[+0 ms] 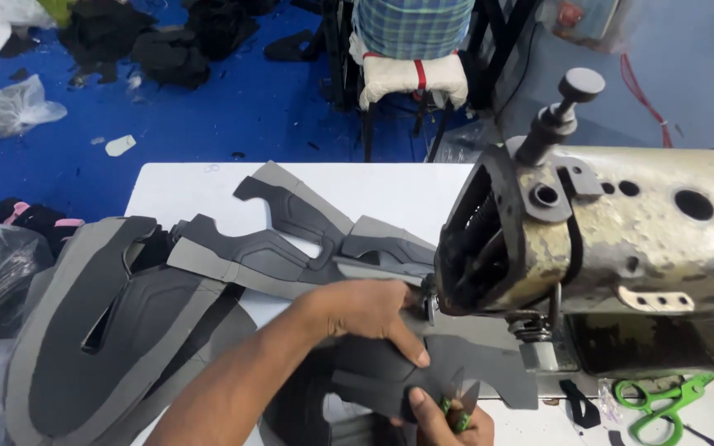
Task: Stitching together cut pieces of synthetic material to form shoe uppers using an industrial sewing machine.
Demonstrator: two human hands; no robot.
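The dark grey shoe-upper piece (423, 372) is a flat cut panel with a matt black overlay and a paler grey border, lying at the near edge of the white surface (373, 194), just below the head of the worn sewing machine (605, 248). The left hand (365, 310) lies across it, fingers pressed together on the panel with the thumb (411, 347) hooked over its top. The right hand (448, 421) comes up from the near edge, its fingers closed around what seems to be a small green-handled thread snipper (460, 400), though blur hides the blades.

A fan of similar grey and black panels (291, 239) crosses the middle of the surface, and a larger stack (109, 322) overhangs its left edge. Green-handled scissors (663, 396) lie at the near right corner. The machine head blocks the right half of the surface.
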